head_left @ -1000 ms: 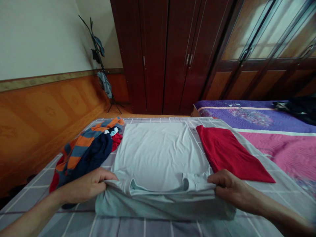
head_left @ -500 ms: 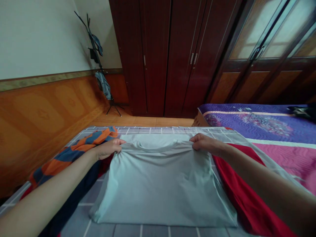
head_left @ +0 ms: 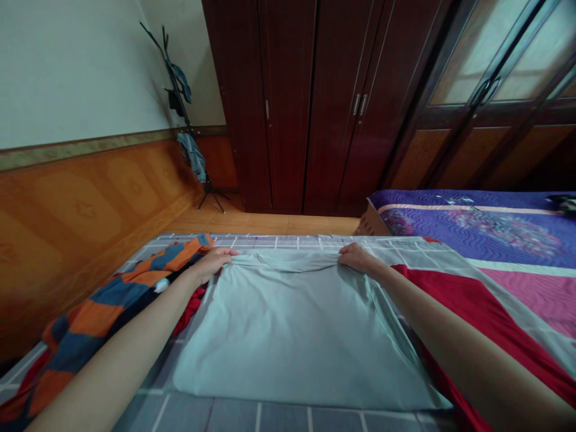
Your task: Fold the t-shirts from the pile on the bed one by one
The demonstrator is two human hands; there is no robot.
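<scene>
A pale mint T-shirt (head_left: pixel 288 336) lies spread over the grey checked sheet (head_left: pixel 234 415), its far edge gathered into wrinkles. At the far left corner of that edge, my left hand (head_left: pixel 215 263) is closed on the fabric. My right hand (head_left: pixel 357 258) pinches the same edge at its far right end. Between the two hands the cloth runs in loose folds, and the body of the shirt reaches toward me. The fingertips of both hands are partly hidden in the cloth.
Orange and blue striped clothing (head_left: pixel 108 297) lies by my left arm. Red fabric (head_left: pixel 477 318) lies under my right forearm. Beyond stand a dark red wardrobe (head_left: pixel 288 120) and a coat rack (head_left: pixel 184 108). A purple floral bedspread (head_left: pixel 450 219) is at right.
Both hands have lowered the shirt's far edge away from me onto the sheet and moved slightly closer together. The neckline opening seen before is now folded down. The view has shifted slightly.
</scene>
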